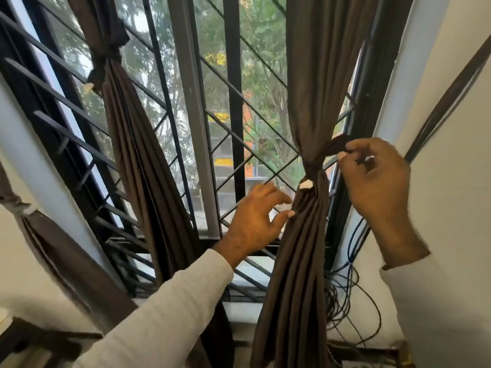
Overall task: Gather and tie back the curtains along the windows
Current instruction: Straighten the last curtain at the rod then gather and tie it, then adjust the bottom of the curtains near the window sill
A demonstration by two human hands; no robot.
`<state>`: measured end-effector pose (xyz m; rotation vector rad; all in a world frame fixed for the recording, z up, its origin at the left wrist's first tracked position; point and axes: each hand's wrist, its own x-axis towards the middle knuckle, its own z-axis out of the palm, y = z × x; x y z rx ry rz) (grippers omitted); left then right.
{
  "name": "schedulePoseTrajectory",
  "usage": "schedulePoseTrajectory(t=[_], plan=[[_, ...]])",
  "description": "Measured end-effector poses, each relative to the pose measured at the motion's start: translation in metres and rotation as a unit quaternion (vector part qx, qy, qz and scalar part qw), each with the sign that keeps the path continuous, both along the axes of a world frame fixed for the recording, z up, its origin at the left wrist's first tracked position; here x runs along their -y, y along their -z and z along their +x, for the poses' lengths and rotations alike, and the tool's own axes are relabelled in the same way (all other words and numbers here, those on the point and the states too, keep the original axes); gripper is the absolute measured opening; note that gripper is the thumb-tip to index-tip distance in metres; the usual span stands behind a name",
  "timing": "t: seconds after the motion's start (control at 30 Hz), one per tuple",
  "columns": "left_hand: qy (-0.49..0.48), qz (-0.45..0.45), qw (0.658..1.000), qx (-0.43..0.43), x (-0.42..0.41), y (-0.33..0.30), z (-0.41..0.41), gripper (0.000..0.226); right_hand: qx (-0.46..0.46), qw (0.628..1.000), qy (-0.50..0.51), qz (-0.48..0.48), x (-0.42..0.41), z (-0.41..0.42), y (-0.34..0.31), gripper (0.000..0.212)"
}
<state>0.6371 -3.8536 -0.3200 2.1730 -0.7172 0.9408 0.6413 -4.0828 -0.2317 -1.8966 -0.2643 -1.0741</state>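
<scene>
Both arms raised toward the gathered curtain (300, 235), pale sleeves slipped back from the wrists. Left hand (255, 221) spread just left of its bunched folds, fingertips brushing the cloth. Right hand (377, 176) higher, right of the knot, pinching the tie band (332, 147).

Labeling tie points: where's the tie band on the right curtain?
Head view, right of centre: the tie band cinches the right curtain, between the left hand and right hand.
</scene>
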Motion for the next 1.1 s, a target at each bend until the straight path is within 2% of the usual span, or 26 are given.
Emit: schedulePoseTrajectory(t=[0.1,0.2,0.3,0.37,0.73,0.97,1.1], plan=[[-0.016,-0.030,0.999,-0.030,-0.021,0.035,-0.002,0.012,-0.007,0.999,-0.015,0.031,-0.035,-0.018,0.035,0.011],[-0.033,-0.045,0.995,-0.079,-0.047,0.074,0.001,0.010,-0.052,0.997,-0.037,0.048,-0.080,-0.035,0.076,0.016],[-0.046,-0.045,0.991,-0.119,-0.072,0.115,0.006,0.008,-0.122,0.992,-0.028,0.023,-0.114,-0.036,0.123,0.016],[-0.055,-0.046,0.987,-0.144,-0.086,0.143,0.008,0.007,-0.174,0.985,-0.017,0.011,-0.129,-0.031,0.156,0.019],[-0.134,-0.067,0.946,-0.288,-0.120,0.292,0.059,0.011,-0.316,0.948,0.025,0.017,-0.193,0.045,0.334,0.026],[-0.186,-0.152,0.890,-0.387,-0.116,0.440,0.108,0.013,-0.440,0.896,0.054,0.028,-0.213,0.107,0.498,0.024],[-0.198,-0.132,0.861,-0.450,-0.107,0.527,0.132,0.020,-0.517,0.852,0.085,-0.018,-0.196,0.134,0.595,0.026]])
